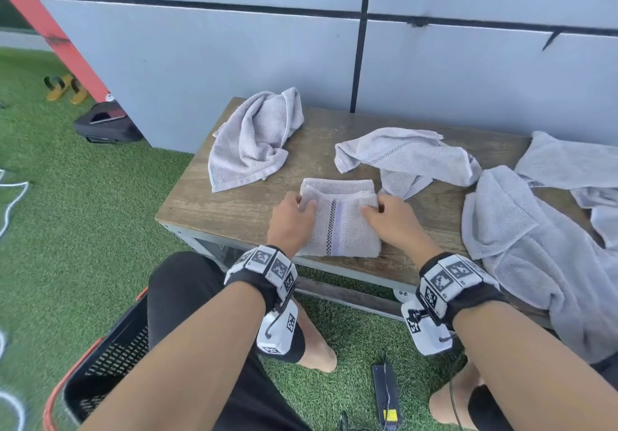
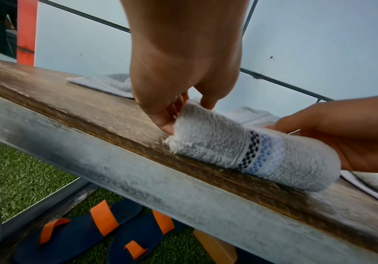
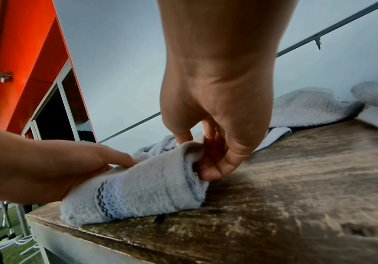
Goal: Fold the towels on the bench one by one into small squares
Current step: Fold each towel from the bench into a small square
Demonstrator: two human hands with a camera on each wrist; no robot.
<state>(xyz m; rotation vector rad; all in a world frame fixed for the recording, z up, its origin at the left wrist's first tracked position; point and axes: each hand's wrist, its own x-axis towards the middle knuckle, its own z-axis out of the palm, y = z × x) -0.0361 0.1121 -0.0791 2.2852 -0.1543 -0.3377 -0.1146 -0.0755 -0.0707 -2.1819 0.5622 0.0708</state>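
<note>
A grey towel (image 1: 339,221) with a dark checked and blue stripe lies folded small near the front edge of the wooden bench (image 1: 234,203). My left hand (image 1: 292,216) pinches its left edge (image 2: 188,114), thumb on top and fingers beneath. Opposite it, my right hand (image 1: 389,218) pinches the right edge (image 3: 192,151) the same way. The near part of the towel (image 2: 251,151) bulges up between the two hands. Three unfolded grey towels lie on the bench: one at the back left (image 1: 254,140), one behind the folded towel (image 1: 404,160), one at the right (image 1: 535,240).
A grey panel wall (image 1: 234,63) stands behind the bench. Green turf (image 1: 67,213) surrounds it. A black basket with an orange rim (image 1: 100,363) stands at my left. Blue and orange sandals (image 2: 93,232) lie under the bench. A black device with a cable (image 1: 386,394) lies by my feet.
</note>
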